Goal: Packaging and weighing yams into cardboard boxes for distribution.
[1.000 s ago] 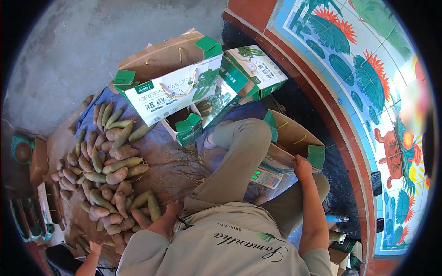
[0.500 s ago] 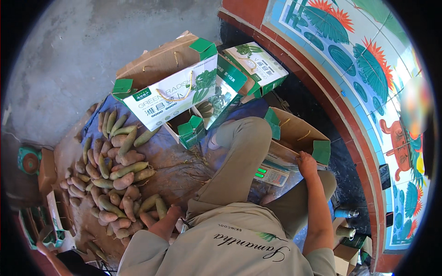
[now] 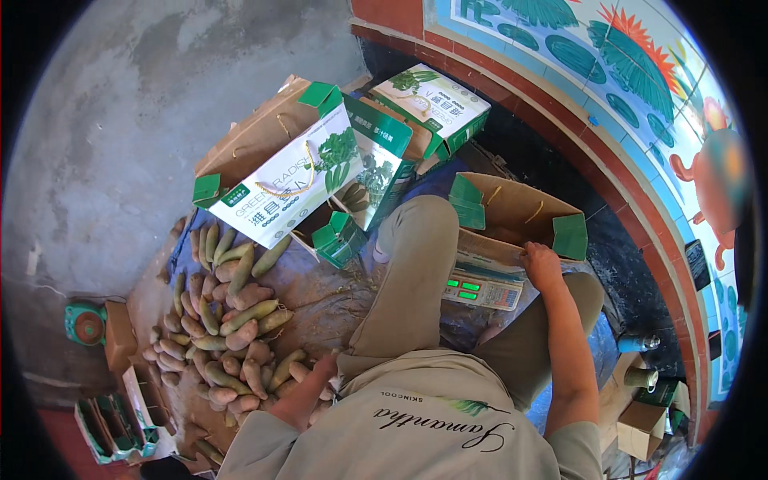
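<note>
My right hand (image 3: 544,266) is closed over the near rim of an open cardboard box (image 3: 504,212) with green end flaps and rope handles. A few reddish-brown things lie inside that box. It stands on a digital scale (image 3: 490,290) with lit green displays, between my legs. Low at my left side, my left hand (image 3: 325,371) is at the near edge of a pile of sweet potatoes (image 3: 246,334) and green radishes (image 3: 240,272). Its fingers are hidden against my trouser leg and the pile, so what they hold does not show.
Ahead stand a large open white-and-green carton (image 3: 280,176) and a closed carton (image 3: 436,100). A blue sheet (image 3: 364,288) covers the floor. Far left are a round green dial scale (image 3: 86,324) and more cartons (image 3: 108,424). A bottle (image 3: 638,342) lies at right, near the painted tile wall (image 3: 560,60).
The view has turned, so most things sit further right at the lower left. A person's arm at the lower left has dropped from sight. My right hand stays on the box rim.
</note>
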Available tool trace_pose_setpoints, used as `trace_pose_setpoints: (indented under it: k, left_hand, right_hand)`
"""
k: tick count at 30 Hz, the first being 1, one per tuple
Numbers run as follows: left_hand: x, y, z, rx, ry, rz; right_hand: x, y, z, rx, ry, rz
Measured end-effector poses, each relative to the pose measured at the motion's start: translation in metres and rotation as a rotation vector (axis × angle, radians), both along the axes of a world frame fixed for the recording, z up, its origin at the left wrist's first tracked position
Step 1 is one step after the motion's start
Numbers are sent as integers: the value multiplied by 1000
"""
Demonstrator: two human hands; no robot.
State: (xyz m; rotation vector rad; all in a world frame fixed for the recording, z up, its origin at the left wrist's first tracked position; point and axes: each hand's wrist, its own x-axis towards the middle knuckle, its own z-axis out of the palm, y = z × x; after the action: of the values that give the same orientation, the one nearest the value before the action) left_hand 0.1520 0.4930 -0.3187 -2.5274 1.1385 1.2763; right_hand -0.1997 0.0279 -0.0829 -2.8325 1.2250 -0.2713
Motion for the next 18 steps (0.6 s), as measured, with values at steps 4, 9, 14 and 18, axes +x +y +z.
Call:
trace_pose_setpoints:
  k: [4, 9, 14, 18]
  left_hand:
    - [18, -44, 55, -134, -121, 153]
    - [34, -115, 155, -599, -272, 257]
    - [37, -197, 247, -1070, -403, 228]
    - [21, -258, 305, -1371, -463, 185]
  right_hand:
    - [1, 3, -1, 1, -4, -17]
    - [1, 4, 4, 31, -20, -12]
    - [6, 4, 8, 23, -7, -3]
    - [1, 4, 6, 37, -23, -12]
